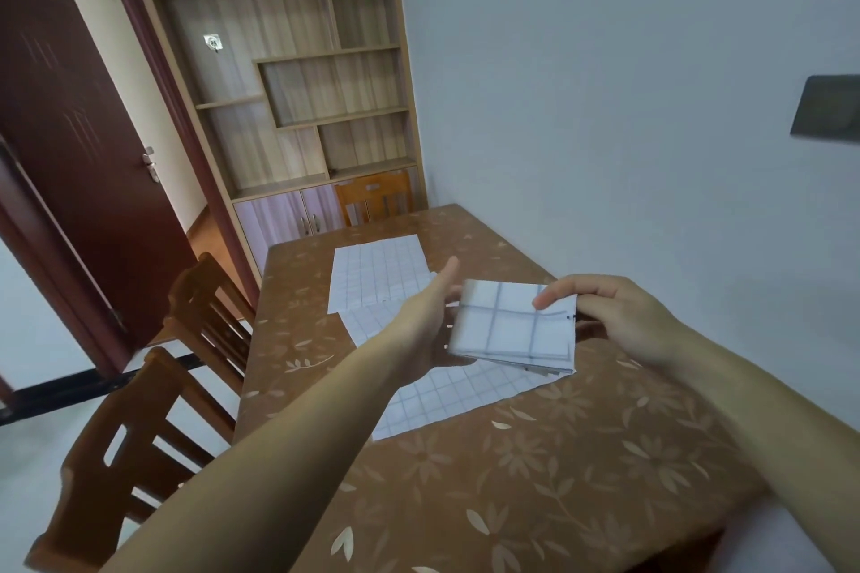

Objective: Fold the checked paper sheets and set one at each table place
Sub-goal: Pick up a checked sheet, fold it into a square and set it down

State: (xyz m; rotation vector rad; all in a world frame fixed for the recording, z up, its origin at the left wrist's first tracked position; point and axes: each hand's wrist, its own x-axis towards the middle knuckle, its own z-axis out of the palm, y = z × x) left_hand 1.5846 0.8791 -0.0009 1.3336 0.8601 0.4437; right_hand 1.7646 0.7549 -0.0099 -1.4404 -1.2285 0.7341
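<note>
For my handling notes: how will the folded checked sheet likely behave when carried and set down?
Probably fairly stiff: the folded sheet spans between left hand and right hand without sagging. Likely very light, being only paper. Its layers gape at the near edge, so it may spring open when released.

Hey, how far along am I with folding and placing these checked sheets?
Done: one folded sheet, squared up small. In hand: the right hand pinches it while the left hand supports it from below, above the table. Left: no place shows a set sheet, and at least three flat sheets await folding.
</note>
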